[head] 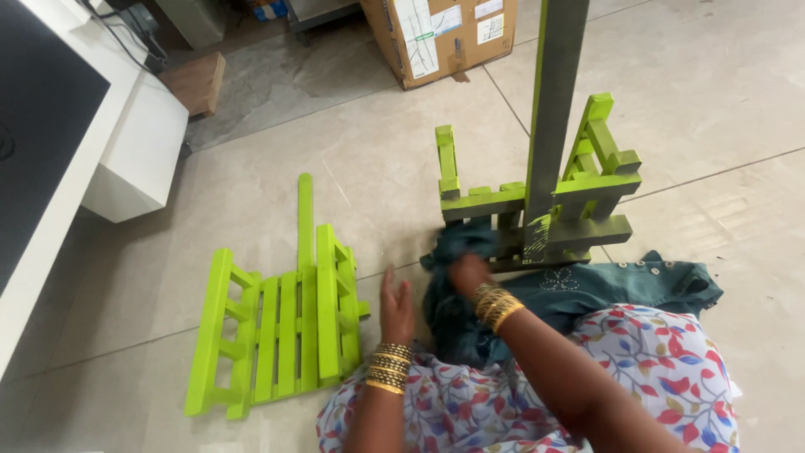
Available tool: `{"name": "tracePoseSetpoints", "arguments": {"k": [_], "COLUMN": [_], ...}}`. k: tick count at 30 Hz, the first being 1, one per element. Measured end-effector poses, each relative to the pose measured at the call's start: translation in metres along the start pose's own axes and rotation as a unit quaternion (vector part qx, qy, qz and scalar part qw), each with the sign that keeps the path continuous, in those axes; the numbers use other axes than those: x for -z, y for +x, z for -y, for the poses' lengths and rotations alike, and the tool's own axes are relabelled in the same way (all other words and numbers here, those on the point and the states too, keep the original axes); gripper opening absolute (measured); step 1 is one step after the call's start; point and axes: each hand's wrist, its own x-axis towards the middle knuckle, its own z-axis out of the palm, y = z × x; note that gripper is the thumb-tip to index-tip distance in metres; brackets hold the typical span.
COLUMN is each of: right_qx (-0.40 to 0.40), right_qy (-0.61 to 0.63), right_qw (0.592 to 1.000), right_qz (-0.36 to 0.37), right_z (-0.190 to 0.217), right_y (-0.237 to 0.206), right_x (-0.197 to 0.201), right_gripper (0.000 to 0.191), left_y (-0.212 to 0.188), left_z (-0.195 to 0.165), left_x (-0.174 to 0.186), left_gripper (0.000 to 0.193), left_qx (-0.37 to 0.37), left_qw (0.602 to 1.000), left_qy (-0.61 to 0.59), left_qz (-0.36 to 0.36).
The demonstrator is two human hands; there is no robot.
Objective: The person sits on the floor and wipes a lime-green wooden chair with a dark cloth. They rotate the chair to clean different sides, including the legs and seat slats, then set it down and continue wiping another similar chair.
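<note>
My right hand [466, 273] is closed on a bunch of dark teal cloth [457, 243] and presses it against the low rail of a green and grey wooden frame [545, 201] that stands on the floor. A tall grey-green plank [553, 101] rises from that frame. My left hand [396, 306] hovers with its fingers apart just right of a bright green slatted wooden rack [281, 331] lying flat on the tiles, holding nothing. Gold bangles ring both wrists. More teal cloth [604, 289] drapes over my lap beside a floral garment [671, 369].
A white cabinet [138, 147] with a dark screen [38, 126] stands at the left. A cardboard box [436, 33] sits at the back, and a small wooden block [194, 82] lies near the cabinet. The floor is pale tile [713, 101].
</note>
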Motion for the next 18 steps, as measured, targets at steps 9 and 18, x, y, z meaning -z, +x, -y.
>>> {"name": "tracePoseSetpoints", "arguments": {"k": [9, 18], "right_qx": [0.049, 0.039], "right_qy": [-0.134, 0.030], "right_qw": [0.942, 0.970], "right_qz": [0.304, -0.238], "right_z": [-0.080, -0.179], "right_y": [-0.079, -0.069], "right_x": [0.014, 0.130], "right_gripper": [0.030, 0.035], "left_y": [-0.025, -0.041], "left_z": [0.021, 0.014], "left_x": [-0.009, -0.036], "left_gripper": [0.053, 0.052], "left_qx": [0.189, 0.061], "left_qw": [0.955, 0.972], "left_qy": [0.219, 0.197], "left_qz": [0.068, 0.109]}}
